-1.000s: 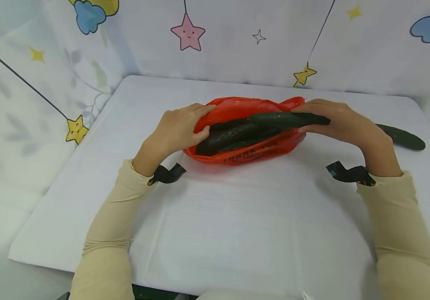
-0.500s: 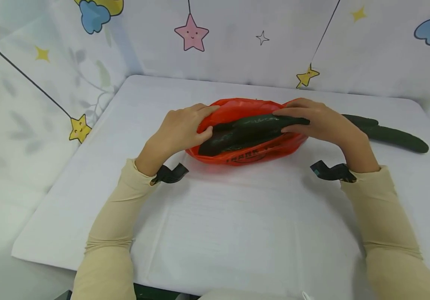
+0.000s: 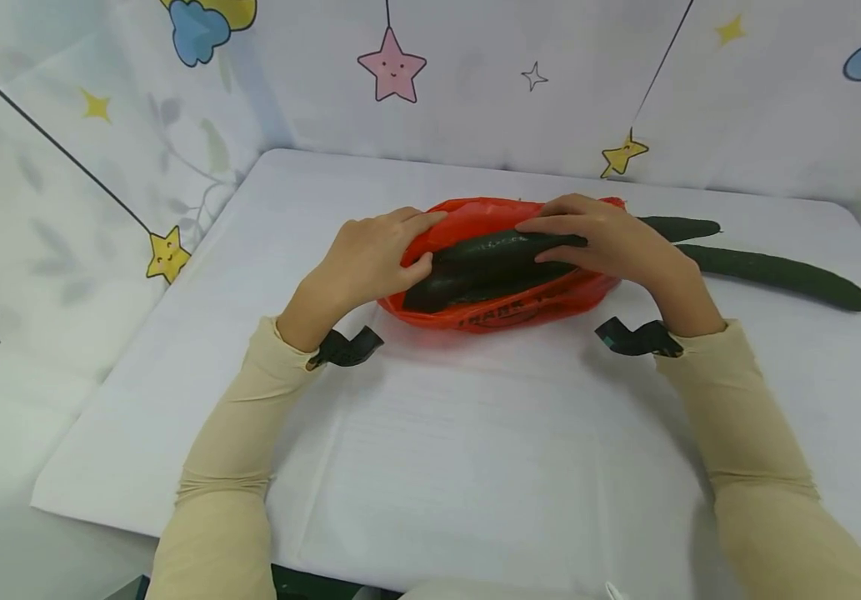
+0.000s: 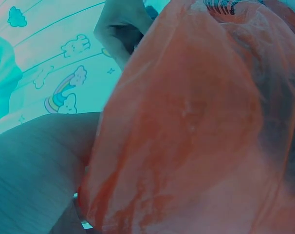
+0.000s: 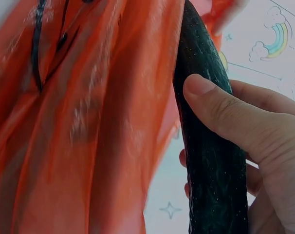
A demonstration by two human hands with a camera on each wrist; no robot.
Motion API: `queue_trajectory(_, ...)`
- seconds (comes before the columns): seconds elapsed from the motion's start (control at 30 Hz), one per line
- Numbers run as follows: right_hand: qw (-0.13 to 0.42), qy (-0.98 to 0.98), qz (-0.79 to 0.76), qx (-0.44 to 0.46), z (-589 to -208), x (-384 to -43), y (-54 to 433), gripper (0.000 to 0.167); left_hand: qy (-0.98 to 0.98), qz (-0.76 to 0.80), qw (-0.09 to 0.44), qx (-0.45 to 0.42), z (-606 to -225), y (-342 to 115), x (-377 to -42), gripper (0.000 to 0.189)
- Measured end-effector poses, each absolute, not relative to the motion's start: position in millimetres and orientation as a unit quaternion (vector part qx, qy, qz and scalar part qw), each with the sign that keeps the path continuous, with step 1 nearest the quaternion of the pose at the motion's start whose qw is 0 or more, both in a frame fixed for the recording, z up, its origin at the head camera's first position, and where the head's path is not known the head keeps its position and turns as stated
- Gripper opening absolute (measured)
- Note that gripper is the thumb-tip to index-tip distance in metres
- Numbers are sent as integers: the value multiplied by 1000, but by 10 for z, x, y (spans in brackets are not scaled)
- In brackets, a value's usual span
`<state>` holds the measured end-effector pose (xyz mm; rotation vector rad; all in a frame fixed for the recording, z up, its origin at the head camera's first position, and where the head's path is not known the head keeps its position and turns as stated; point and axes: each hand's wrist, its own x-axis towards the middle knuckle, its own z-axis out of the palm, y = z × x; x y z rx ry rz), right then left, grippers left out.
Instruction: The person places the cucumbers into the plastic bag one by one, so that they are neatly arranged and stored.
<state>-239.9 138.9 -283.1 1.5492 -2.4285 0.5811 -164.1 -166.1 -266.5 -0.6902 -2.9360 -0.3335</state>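
Observation:
A dark green cucumber (image 3: 501, 250) slants into a red plastic bag (image 3: 478, 218). My right hand (image 3: 613, 242) grips this cucumber, whose free end (image 3: 681, 227) sticks out behind the hand. The right wrist view shows the thumb lying along the cucumber (image 5: 215, 190), with fingers behind it. At the bag's left end, my left hand (image 3: 366, 258) holds its mouth, fingers on the far rim and thumb at the near side. Below the gripped cucumber, another dark cucumber (image 3: 426, 296) shows inside. The left wrist view is mostly filled by the bag (image 4: 176, 122), which hides the left fingertips.
Another cucumber (image 3: 790, 277) lies on the white-covered table (image 3: 460, 467), to the right of the bag and beyond my right wrist. Behind the table hangs a white backdrop (image 3: 490, 117) printed with stars and clouds. Dark straps (image 3: 347, 346) hang from both wrists.
My right hand has moved left, sliding the cucumber deeper into the bag; its rear end now shows behind the hand. The left hand stays at the bag's left end.

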Motion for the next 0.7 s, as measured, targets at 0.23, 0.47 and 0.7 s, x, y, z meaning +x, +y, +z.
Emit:
queue_trajectory(0.23,89,-815,193,539,-2887,-2431,1212,53,-966,-110,50,-229,-2658,-1666,-1642,51)
queue_trajectory(0.47,93,-800,196,559,-2934,-2461,1093,52,-966,-108,50,-228,-2663,-1664,-1638,51)
queue_trajectory(0.7,94,-793,203,567,-2956,-2497,1000,50,-967,-104,47,-226,-2654,-1669,-1642,51)
